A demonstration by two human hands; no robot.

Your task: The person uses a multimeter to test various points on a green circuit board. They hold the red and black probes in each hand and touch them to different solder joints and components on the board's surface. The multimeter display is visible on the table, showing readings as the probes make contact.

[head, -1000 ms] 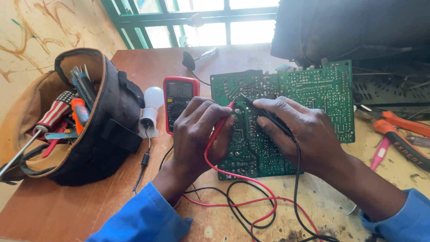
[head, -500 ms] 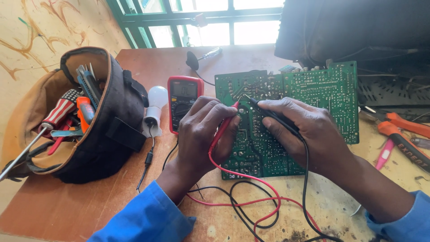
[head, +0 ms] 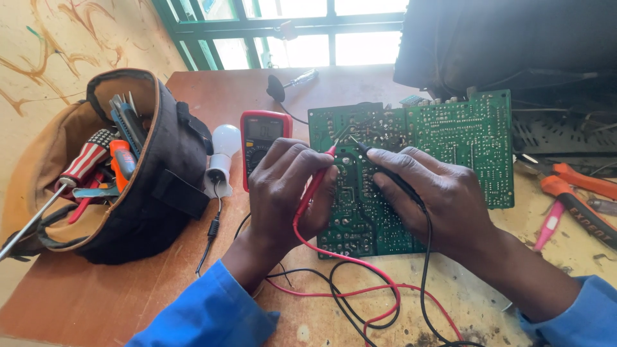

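Now my left hand (head: 283,193) pinches the red probe (head: 316,186) and my right hand (head: 437,193) the black probe (head: 385,172), tips on the green circuit board (head: 450,141) at centre; brown wooden table (head: 128,283), tool bag (head: 128,173) at nine o'clock, window (head: 289,32) at twelve

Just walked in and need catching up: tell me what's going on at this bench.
A person in blue sleeves is probing a green circuit board lying on the table. The left hand holds the red probe, the right hand the black probe, both tips on the board. A red multimeter sits beside a tool bag.
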